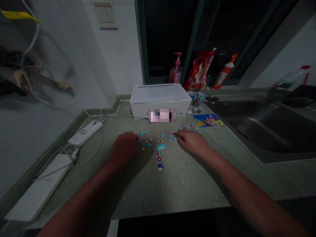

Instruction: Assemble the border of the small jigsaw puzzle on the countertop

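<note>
The left hand (124, 148) lies curled on the counter (187, 187) beside scattered jigsaw pieces (145, 140), its grip unreadable; the right hand's (192, 141) fingertips (179, 134) sit on more pieces (pinching or just touching, I cannot tell), above a joined strip (159, 157).

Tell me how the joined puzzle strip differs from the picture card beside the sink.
The joined puzzle strip is narrow with a hooked top and jagged edges, while the picture card is a straight-edged rectangle. The strip lies between the left hand and right hand; the card lies farther off, beside the sink. Both lie flat on the speckled green counter and show blue and red.
</note>
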A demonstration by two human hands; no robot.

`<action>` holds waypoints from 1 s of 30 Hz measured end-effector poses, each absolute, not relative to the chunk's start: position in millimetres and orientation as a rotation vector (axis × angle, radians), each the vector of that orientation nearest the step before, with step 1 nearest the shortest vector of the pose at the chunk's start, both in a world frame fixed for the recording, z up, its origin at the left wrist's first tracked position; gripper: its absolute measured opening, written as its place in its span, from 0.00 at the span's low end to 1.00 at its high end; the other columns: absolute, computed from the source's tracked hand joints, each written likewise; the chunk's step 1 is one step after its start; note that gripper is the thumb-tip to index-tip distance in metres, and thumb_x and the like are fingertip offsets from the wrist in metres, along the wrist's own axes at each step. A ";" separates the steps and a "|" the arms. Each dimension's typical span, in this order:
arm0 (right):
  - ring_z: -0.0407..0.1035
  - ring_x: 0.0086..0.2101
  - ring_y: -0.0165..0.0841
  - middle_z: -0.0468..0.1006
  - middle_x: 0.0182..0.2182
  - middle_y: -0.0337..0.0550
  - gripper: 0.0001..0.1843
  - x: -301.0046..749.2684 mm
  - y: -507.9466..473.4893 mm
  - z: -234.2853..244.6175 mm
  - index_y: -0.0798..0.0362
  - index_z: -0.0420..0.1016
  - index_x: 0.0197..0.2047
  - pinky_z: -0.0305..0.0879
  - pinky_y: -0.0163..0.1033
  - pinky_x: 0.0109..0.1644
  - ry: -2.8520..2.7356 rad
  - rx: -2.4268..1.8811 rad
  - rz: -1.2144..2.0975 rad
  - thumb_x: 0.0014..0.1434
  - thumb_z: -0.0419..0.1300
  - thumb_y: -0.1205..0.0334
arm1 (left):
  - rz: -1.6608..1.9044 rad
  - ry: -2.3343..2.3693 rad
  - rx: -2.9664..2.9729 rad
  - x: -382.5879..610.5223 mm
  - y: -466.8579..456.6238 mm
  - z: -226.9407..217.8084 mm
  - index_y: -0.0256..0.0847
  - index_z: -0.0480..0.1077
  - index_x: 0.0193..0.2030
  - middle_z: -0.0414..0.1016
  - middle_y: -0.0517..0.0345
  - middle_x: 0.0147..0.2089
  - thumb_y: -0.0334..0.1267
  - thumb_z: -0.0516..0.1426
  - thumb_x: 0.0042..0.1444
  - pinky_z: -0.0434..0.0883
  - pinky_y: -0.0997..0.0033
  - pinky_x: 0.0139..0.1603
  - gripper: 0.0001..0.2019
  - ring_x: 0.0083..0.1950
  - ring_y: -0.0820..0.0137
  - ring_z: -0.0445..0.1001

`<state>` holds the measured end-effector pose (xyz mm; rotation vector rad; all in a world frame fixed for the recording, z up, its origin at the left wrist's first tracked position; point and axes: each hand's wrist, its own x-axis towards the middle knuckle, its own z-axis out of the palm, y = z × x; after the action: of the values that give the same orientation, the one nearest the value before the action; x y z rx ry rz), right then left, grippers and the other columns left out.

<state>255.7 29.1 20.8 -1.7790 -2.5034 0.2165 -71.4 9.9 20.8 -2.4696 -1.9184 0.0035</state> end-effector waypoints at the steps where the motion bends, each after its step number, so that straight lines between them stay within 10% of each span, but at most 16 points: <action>1: 0.79 0.55 0.45 0.84 0.59 0.51 0.21 256.0 29.2 20.5 0.48 0.82 0.65 0.73 0.46 0.57 -2.506 -1.778 0.216 0.75 0.55 0.61 | 0.063 -1.941 -2.419 -73.2 9.3 24.1 0.41 0.82 0.47 0.83 0.44 0.50 0.30 0.51 0.72 0.72 0.58 0.54 0.16 0.53 0.55 0.80; 16: 0.80 0.55 0.50 0.83 0.60 0.52 0.22 259.7 31.6 11.6 0.49 0.81 0.65 0.76 0.53 0.55 -2.520 -1.746 0.178 0.75 0.54 0.60 | 0.128 -2.046 -2.434 -80.7 7.0 31.9 0.41 0.81 0.58 0.82 0.45 0.54 0.31 0.52 0.73 0.74 0.60 0.53 0.17 0.55 0.55 0.82; 30: 0.80 0.52 0.47 0.84 0.57 0.52 0.21 256.2 28.1 16.6 0.49 0.83 0.63 0.74 0.49 0.53 -2.497 -1.728 0.153 0.75 0.54 0.58 | -0.211 -2.273 -2.451 -92.8 25.8 16.2 0.40 0.79 0.45 0.83 0.49 0.46 0.31 0.61 0.62 0.73 0.64 0.49 0.07 0.48 0.59 0.81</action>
<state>256.2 28.1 16.6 -1.7281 -2.4967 0.1528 -92.8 25.8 16.2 -2.4507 -2.2726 -0.2107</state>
